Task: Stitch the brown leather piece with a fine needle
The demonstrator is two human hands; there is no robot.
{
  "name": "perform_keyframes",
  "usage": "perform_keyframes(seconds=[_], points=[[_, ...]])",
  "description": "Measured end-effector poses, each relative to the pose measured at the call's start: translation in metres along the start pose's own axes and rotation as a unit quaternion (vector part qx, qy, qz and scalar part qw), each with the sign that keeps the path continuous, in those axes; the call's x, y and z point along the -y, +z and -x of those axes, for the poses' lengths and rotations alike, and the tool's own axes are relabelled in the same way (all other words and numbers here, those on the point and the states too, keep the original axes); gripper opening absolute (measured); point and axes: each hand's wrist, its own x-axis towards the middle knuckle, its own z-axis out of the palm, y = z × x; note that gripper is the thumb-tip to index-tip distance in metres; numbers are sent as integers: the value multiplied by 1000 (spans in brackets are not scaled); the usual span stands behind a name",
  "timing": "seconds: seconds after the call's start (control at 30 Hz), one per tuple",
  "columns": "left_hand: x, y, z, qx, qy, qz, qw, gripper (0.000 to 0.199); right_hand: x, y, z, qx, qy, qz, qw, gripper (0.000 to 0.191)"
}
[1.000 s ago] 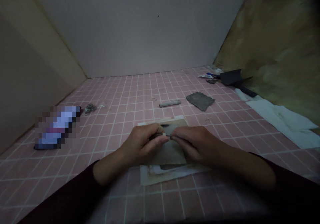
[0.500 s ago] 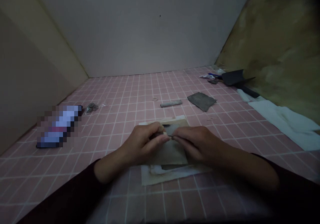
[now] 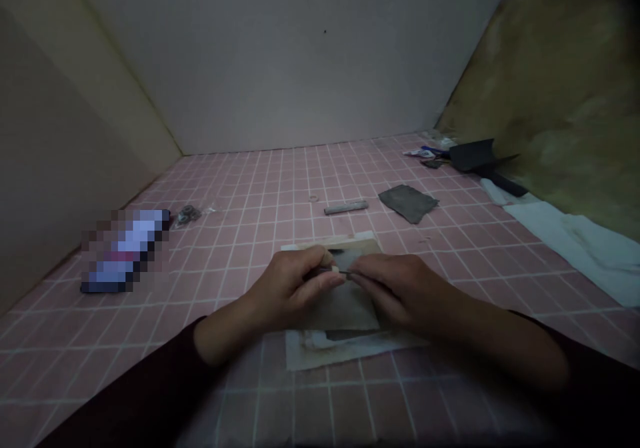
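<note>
My left hand (image 3: 295, 281) is closed, pinching a small pale piece (image 3: 335, 270) between thumb and fingers. Facing it, my right hand (image 3: 405, 285) pinches a thin dark stick-like tool (image 3: 345, 273), whose tip meets or nearly meets the pale piece. Most of both items is hidden by the fingers. Both hands are over a tan sheet (image 3: 345, 311), which has a dark smudge near its far edge. Under that sheet lies a stained white cloth or paper (image 3: 310, 360).
Beyond the hands are a grey rod (image 3: 346, 207), a small pale ring (image 3: 313, 199) and a dark grey sheet (image 3: 409, 203). A blurred-out phone (image 3: 127, 251) and grey bits in plastic (image 3: 188, 215) lie left. At right are a black dustpan-like object (image 3: 473, 156) and white paper (image 3: 575, 241).
The whole scene has shifted slightly to the right in view. Both hands keep their grips, and the pale piece shows a little differently between the left fingertips.
</note>
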Motion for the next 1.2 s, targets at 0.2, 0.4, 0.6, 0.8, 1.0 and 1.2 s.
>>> perform_keyframes(seconds=[0.2, 0.4, 0.6, 0.8, 1.0, 1.2], points=[[4, 4, 2, -3, 33, -18, 999, 15, 3, -10, -3, 94, 62, -151, 982, 27], [3, 2, 2, -8, 37, -12, 999, 13, 1, -11, -3, 99, 80, -194, 973, 28], [1, 1, 0, -6, 8, -13, 1000, 23, -1, 2, 0, 6, 7, 1, 1000, 20], [5, 5, 2, -5, 56, -20, 998, 13, 1, -15, -4, 164, 105, -243, 950, 29], [2, 2, 2, -19, 4, 19, 1000, 20, -3, -5, -2, 26, 34, -75, 996, 25], [3, 2, 2, -17, -3, 16, 1000, 21, 0, 0, 0, 15, 15, -11, 1000, 23]])
